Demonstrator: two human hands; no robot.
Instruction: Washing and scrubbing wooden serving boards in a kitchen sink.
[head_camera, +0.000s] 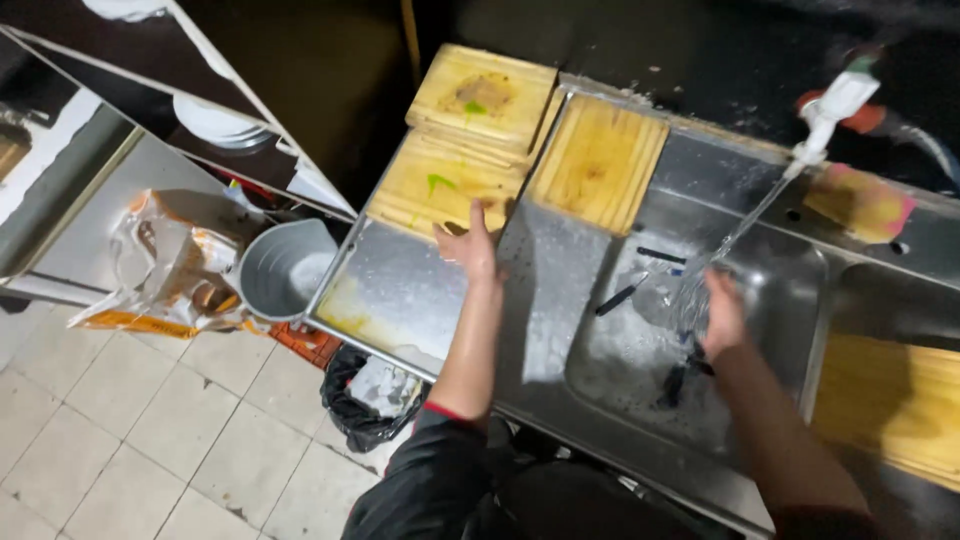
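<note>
A dim kitchen wash station fills the view: a stainless steel sink unit (560, 300) with a wet drainboard on its left side, a pale tiled floor (130, 430) below, and a black bin bag (365, 400) tucked under the counter edge. Three wooden cutting boards (470, 180) lie flat at the far end of the drainboard, overlapping one another, two of them with green smears. The left hand (468, 243) reaches out over the drainboard with the arm nearly straight, palm down and fingers spread loosely, its fingertips at the near edge of the closest board; it grasps nothing, and whether it touches the wood cannot be told. These boards look stiff and fairly heavy, and slick when wet, so a firm hold along an edge with thumb on top and fingers beneath would likely suit best. The right hand (722, 315) is down in the basin under the stream from a white faucet (830, 110), wrist bent, fingers curled loosely; a dark-handled utensil (680, 375) lies just below it, but whether the hand has it in its grip cannot be told. Another dark utensil (620, 297) lies on the basin floor. A grey bucket (285, 270) and a crumpled plastic bag (160, 270) sit left of the unit.
</note>
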